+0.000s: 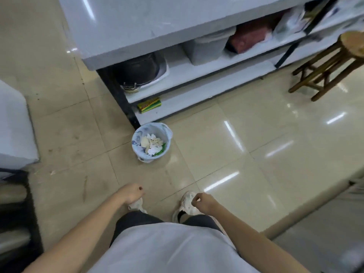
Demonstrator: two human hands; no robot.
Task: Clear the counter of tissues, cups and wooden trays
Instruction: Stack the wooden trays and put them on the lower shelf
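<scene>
A small waste bin [137, 137] lined with a pale blue bag stands on the tiled floor at the counter's corner. Crumpled white tissues [153, 148] and other scraps lie inside it. The white counter [137, 22] runs across the top of the view; its visible surface is bare. My left hand [132, 194] hangs low in front of me with fingers curled and nothing in it. My right hand [202, 200] is beside it, also curled shut and holding nothing. Both hands are well short of the bin, above my shoes.
Under the counter, white shelves hold a dark pot [137, 69], a grey box [206, 48], a red bundle [250, 36] and a green-yellow packet [149, 105]. A wooden stool [332, 62] stands at the right. Another white unit [13, 127] sits at the left edge.
</scene>
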